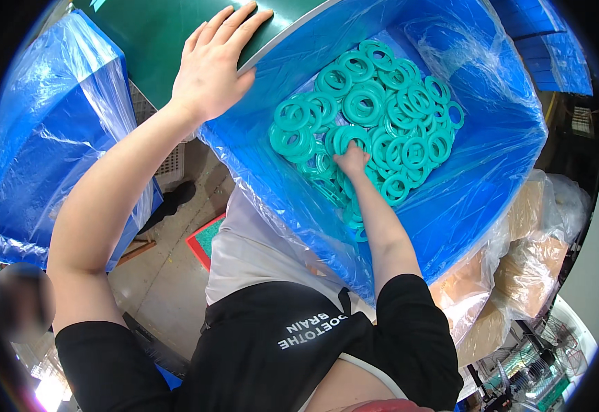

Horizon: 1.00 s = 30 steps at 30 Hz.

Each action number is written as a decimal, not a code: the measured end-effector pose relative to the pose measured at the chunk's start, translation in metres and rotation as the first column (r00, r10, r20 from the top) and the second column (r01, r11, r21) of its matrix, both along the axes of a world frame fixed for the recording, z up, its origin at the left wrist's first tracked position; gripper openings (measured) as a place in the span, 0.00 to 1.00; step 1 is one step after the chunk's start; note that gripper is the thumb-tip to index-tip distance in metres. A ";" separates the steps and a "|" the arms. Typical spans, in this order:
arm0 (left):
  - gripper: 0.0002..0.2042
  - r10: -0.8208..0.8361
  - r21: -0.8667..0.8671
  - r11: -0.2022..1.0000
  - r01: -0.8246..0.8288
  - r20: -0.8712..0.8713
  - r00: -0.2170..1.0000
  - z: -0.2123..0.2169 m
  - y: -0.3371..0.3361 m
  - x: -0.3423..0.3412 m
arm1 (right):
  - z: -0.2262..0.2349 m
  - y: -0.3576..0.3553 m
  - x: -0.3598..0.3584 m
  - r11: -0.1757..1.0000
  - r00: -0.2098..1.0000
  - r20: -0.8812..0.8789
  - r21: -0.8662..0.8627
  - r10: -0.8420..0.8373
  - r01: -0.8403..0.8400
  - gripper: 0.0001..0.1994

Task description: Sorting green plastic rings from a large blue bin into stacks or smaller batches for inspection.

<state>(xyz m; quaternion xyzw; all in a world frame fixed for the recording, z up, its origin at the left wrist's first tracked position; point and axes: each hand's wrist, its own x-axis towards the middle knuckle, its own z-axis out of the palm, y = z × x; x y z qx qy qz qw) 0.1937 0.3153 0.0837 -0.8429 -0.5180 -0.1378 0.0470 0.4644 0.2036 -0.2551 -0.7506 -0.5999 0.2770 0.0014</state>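
My right hand reaches down into a big blue bin lined with clear plastic film. Its fingers are closed on a teal ring at the near side of a heap of similar rings. Part of those fingers is hidden behind the ring. The rings are flat and round with wide holes, piled loosely over one another. My left hand lies flat with fingers stretched on a dark green tabletop, next to the bin's far left corner, holding nothing.
Another film-lined blue bin stands at the left. Wrapped brown cardboard boxes are stacked to the right of the bin. On the floor lies a red-edged green mat. A fan stands at the lower right.
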 end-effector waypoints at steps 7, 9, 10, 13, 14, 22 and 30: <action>0.37 -0.015 0.039 0.999 0.015 0.004 1.000 0.000 -0.002 -0.006 | 0.048 -0.015 0.000 0.945 0.949 -0.147 0.217 0.279 -0.244 0.28; 0.36 -0.003 -0.048 0.999 0.002 -0.001 1.000 0.017 -0.005 -0.001 | 0.058 -0.030 -0.006 0.913 0.909 -0.086 0.033 0.409 -0.407 0.34; 0.36 0.016 -0.132 0.991 -0.018 -0.016 1.000 0.023 -0.008 0.000 | 0.062 -0.037 -0.011 0.835 0.842 -0.083 -0.109 0.533 -0.539 0.36; 0.37 0.007 -0.120 0.993 -0.006 0.011 1.000 0.022 -0.008 0.001 | 0.052 -0.040 -0.020 0.686 0.774 -0.145 -0.385 0.617 -0.618 0.37; 0.37 0.004 -0.121 0.993 -0.003 0.013 1.000 0.021 -0.007 0.001 | 0.046 -0.038 -0.022 0.634 0.795 -0.183 -0.513 0.579 -0.579 0.36; 0.37 0.024 -0.136 0.990 -0.021 0.018 1.000 0.022 -0.011 -0.003 | 0.045 -0.048 -0.030 0.677 0.899 -0.166 -0.606 0.406 -0.418 0.35; 0.37 -0.014 0.078 0.997 0.011 0.032 0.999 -0.005 -0.002 -0.005 | 0.045 -0.085 0.012 0.936 0.949 -0.305 -0.350 -0.078 -0.035 0.38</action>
